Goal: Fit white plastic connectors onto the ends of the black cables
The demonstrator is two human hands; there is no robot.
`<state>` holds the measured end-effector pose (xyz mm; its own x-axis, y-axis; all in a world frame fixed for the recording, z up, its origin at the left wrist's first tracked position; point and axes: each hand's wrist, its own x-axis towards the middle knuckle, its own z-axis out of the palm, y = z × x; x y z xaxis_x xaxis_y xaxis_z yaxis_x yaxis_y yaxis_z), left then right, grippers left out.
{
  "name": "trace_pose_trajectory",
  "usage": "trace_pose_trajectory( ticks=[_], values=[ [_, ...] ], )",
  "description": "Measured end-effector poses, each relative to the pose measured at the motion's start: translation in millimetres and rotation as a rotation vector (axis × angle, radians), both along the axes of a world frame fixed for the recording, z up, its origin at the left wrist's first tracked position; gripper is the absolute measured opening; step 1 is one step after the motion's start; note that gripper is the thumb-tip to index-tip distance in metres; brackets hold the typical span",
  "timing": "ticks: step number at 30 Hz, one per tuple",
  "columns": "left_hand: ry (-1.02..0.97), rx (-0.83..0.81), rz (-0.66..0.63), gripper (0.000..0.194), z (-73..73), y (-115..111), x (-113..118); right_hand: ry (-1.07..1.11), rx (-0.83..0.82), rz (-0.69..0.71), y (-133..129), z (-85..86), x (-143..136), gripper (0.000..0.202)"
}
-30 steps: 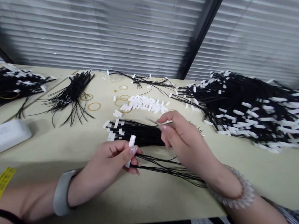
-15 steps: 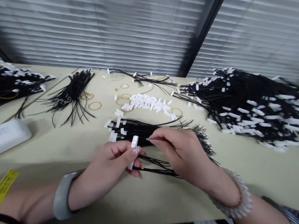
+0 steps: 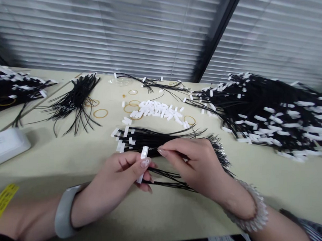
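Note:
Between the thumb and fingers of my left hand (image 3: 126, 171) a white connector housing (image 3: 144, 153) is held upright. Several black wires (image 3: 165, 183) run from it to the right, under my other hand. My right hand (image 3: 193, 158) pinches a thin black wire, its tip pointing at the upper part of the housing; whether the tip touches it I cannot tell. Just behind both hands lies a bundle of black wires (image 3: 149, 137) with white housings at its left end and bare metal terminals at its right.
A heap of loose white housings (image 3: 160, 110) lies beyond the bundle, with rubber bands (image 3: 100, 113) around. Finished-looking wire harnesses (image 3: 261, 107) pile up at right, more black wires (image 3: 77, 96) at left. A white box (image 3: 7, 146) sits at the left edge; window blinds (image 3: 144, 33) stand behind.
My right hand has moved slightly left, bringing the wire tip nearer the housing. My left hand keeps its grip on the housing. The whole view has shifted a little.

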<state>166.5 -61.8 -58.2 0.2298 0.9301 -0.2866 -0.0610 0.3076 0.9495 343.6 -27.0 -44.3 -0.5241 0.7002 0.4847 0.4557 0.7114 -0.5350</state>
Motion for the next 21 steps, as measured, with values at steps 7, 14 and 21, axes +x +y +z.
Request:
trace_pose_trajectory(
  ticks=[7, 14, 21],
  values=[
    [-0.004, -0.023, 0.001, 0.025, 2.9, -0.4, 1.4, -0.010, 0.039, -0.008, -0.5, -1.5, -1.2, 0.014],
    [0.065, 0.009, -0.013, 0.025, 2.8, -0.8, 2.1, -0.111, -0.016, -0.066, -3.6, 0.3, -3.3, 0.027],
    [0.212, 0.126, -0.136, 0.030, 2.9, -0.7, -1.6, -0.164, -0.073, -0.048, -5.1, -0.1, -7.0, 0.026]
  ],
)
